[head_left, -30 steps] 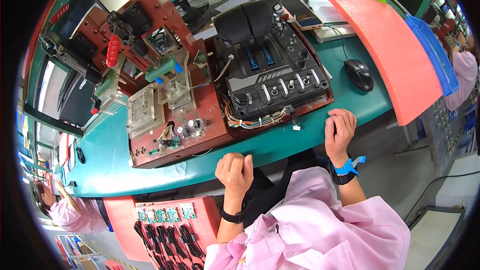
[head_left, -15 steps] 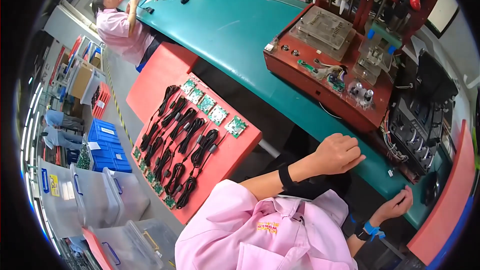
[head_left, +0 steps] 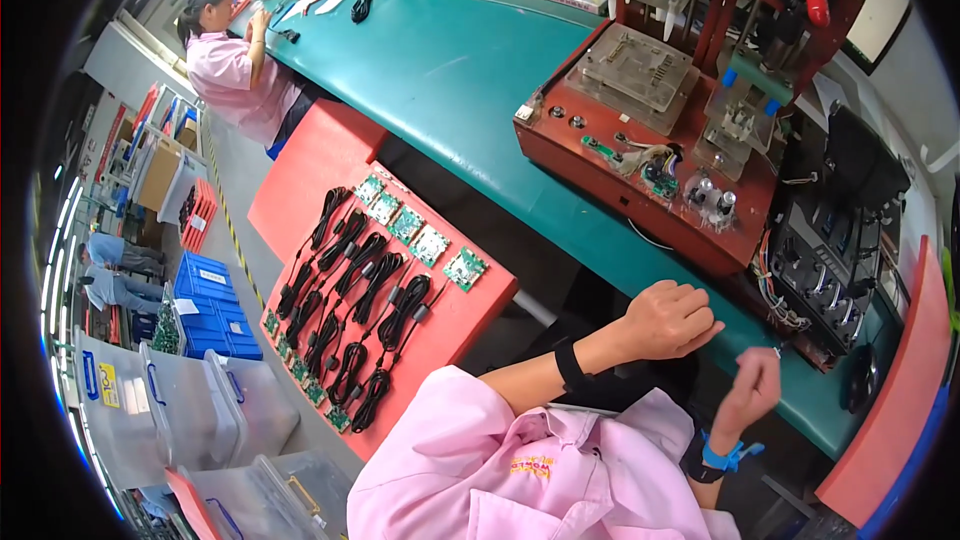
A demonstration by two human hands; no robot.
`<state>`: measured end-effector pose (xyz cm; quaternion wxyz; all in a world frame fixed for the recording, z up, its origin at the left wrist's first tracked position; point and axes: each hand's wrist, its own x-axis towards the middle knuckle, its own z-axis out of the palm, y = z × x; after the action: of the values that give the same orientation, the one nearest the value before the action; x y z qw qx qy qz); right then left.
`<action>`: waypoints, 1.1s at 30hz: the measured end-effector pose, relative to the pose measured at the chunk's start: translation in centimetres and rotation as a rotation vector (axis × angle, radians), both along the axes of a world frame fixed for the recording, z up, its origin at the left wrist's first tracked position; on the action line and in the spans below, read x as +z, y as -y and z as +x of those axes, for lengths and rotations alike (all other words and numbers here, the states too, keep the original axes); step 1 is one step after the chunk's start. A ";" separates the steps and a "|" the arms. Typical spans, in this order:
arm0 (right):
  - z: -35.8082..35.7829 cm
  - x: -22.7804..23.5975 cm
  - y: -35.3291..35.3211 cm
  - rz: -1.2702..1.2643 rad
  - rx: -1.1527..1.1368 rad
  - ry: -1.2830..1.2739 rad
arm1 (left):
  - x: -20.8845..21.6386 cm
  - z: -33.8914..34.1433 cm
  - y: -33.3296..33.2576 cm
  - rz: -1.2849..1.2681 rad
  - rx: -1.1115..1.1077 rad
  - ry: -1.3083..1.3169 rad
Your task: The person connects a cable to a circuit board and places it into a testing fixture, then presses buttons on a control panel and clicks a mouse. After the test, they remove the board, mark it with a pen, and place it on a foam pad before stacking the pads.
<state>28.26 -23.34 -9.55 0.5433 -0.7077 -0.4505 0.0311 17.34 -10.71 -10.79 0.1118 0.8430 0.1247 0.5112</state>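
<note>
My left hand [head_left: 672, 320], with a black band at its wrist, is curled closed above the near edge of the green bench [head_left: 470, 110]. Whatever its fingers hold, if anything, is hidden. Slightly lower and to the right, my right hand [head_left: 752, 385] is raised with its fingers folded in; a blue strap [head_left: 732, 455] circles that wrist. Its contents cannot be made out either. Just beyond its fingertips is a small white piece [head_left: 779, 350]. The two hands are close together but apart.
A red test fixture [head_left: 640, 165] stands on the bench, with a black device [head_left: 830, 270] to its right. Coiled black cables [head_left: 405, 310] and green circuit boards [head_left: 465, 268] lie on a pink foam sheet [head_left: 450, 340]. Another person [head_left: 235, 70] sits at far left. Plastic bins [head_left: 190, 405] stand lower left.
My right hand has moved left and up, close to my left hand, and its fingers have folded in. My left hand stays nearly in place. The view has shifted slightly.
</note>
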 end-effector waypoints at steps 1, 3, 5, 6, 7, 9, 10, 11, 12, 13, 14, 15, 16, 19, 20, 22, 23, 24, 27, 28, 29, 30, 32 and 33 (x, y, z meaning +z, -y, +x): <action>-0.5 0.3 -0.8 -0.009 0.098 0.016 | -0.1 0.0 0.2 0.003 0.010 0.003; -1.2 0.8 -1.4 -0.018 0.120 0.007 | -0.1 0.2 0.4 0.006 0.029 0.011; -1.6 1.0 -1.9 -0.050 0.156 -0.024 | -0.2 0.4 0.4 0.007 0.035 0.008; -1.7 1.0 -2.6 -0.056 0.161 -0.025 | -0.3 0.2 0.4 0.003 0.038 0.003; -1.6 1.1 -3.4 -0.064 0.216 -0.048 | -0.5 0.0 0.5 -0.012 0.052 0.003; -1.4 1.2 -4.3 -0.089 0.337 -0.087 | -0.6 -0.4 0.2 -0.013 0.034 -0.009; -1.3 1.2 -4.2 -0.112 0.363 -0.082 | -0.6 -0.6 0.0 -0.016 0.031 -0.012; -1.4 0.9 -4.1 -0.078 0.323 -0.063 | -0.8 -0.7 -0.1 -0.036 0.060 -0.010; -1.6 0.6 -4.0 -0.046 0.285 -0.046 | -0.8 -0.6 -0.2 -0.030 0.036 0.004; -1.5 0.5 -3.7 -0.010 0.242 -0.025 | -0.5 -0.1 -0.1 -0.021 0.006 0.020; -1.4 0.5 -3.7 -0.030 0.279 -0.027 | -0.5 -0.1 0.0 -0.012 -0.012 0.033; -1.4 0.7 -3.9 -0.035 0.267 0.000 | -0.4 -0.4 0.1 -0.029 0.013 0.030; -1.4 0.9 -4.0 -0.037 0.254 0.028 | -0.2 -0.8 0.3 -0.059 0.001 0.029; -1.7 0.5 -4.1 -0.053 0.318 0.097 | -0.2 -2.3 0.3 -0.102 -0.014 0.028; -1.5 0.2 -4.3 -0.069 0.369 0.144 | -0.4 -4.3 0.3 -0.092 0.049 -0.027; -1.3 0.4 -4.0 -0.082 0.424 0.190 | -0.9 -8.3 0.8 -0.107 0.156 -0.099; -1.4 0.3 -3.9 -0.077 0.415 0.199 | -1.7 -10.6 0.9 -0.137 0.208 -0.117; -1.5 0.3 -3.9 -0.068 0.411 0.205 | -2.2 -13.1 1.3 -0.206 0.334 -0.158; -1.8 0.0 -4.2 -0.064 0.402 0.193 | -3.3 -21.0 2.9 -0.341 0.752 -0.348; -1.8 0.2 -4.1 -0.063 0.366 0.188 | -3.4 -23.4 3.4 -0.345 0.871 -0.368; -1.6 0.4 -4.0 -0.065 0.324 0.185 | -3.6 -25.5 3.7 -0.350 0.981 -0.388; -1.4 0.6 -4.0 -0.072 0.335 0.185 | -3.7 -27.4 3.6 -0.363 1.108 -0.419; -1.5 0.7 -4.2 -0.085 0.343 0.196 | -5.1 -31.1 4.1 -0.378 1.253 -0.458; -1.6 0.7 -4.2 -0.088 0.340 0.203 | -6.8 -32.9 4.5 -0.388 1.461 -0.468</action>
<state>26.66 -19.13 -8.81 0.4505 -0.6439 -0.6144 0.0704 -15.56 -15.19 -17.55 -0.1362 0.5989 0.7538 0.2335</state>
